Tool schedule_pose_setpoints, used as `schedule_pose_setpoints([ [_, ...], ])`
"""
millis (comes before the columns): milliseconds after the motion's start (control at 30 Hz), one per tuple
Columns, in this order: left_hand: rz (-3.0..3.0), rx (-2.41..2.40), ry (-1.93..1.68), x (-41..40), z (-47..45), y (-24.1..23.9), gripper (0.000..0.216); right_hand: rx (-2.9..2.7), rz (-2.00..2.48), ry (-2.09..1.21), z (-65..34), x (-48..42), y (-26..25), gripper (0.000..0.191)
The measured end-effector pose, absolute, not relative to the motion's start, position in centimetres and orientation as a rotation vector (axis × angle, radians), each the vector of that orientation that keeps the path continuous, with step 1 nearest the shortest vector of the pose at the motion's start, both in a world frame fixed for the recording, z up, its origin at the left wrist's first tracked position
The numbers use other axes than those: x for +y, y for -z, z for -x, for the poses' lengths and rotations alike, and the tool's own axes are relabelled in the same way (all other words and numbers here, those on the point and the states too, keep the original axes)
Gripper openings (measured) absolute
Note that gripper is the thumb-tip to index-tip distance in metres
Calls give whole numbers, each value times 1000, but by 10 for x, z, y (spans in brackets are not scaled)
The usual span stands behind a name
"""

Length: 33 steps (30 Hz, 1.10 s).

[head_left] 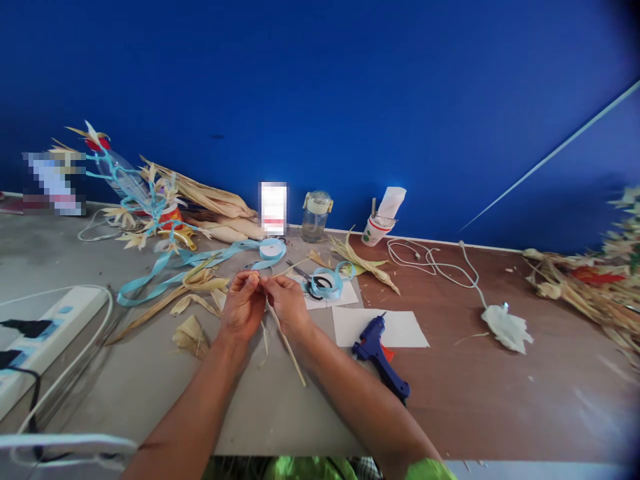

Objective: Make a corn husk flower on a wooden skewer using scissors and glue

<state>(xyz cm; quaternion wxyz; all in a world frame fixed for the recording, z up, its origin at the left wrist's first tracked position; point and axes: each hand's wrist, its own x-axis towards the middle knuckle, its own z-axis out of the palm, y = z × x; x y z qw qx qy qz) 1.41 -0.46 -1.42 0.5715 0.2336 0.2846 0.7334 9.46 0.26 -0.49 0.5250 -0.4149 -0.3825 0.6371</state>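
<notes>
My left hand (pixel 241 301) and my right hand (pixel 286 303) meet in front of me, fingertips pinched together. Between them they hold a thin pale husk strip (pixel 289 348), which slants down below my right hand. Its upper part is mostly hidden by my fingers. A thinner wisp hangs beside it. Just right of my right hand, black-handled scissors (pixel 316 288) lie beneath a loop of light blue ribbon (pixel 327 285). Dried corn husks (pixel 200 280) lie to the left of my left hand, with a folded husk piece (pixel 191 337) nearer to me.
A blue glue gun (pixel 375 350) rests partly on white card (pixel 407 327) at right. Behind stand a lit phone (pixel 274 208), a lidded jar (pixel 315 220) and a paper cup (pixel 376 231). A power strip (pixel 60 337) with cables lies left; a white cord (pixel 440 267) lies right.
</notes>
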Motion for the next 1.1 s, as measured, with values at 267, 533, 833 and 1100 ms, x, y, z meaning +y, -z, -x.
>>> schedule_pose_setpoints([
  [267, -499, 668, -1675, -6, -13, 11, 29, -694, 920, -1761, -99, 1, -9, 24],
  [533, -529, 695, -1696, -4, -15, 15, 24, -733, 926, -1697, -97, -1, -9, 19],
  [833, -523, 726, -1684, -5, -15, 14, 22, -1054, 1036, -1455, -110, 10, -12, 10],
  [1100, -756, 955, -1769, -3, -16, 20, 19, -1349, 1183, -1299, -126, 21, -6, 12],
])
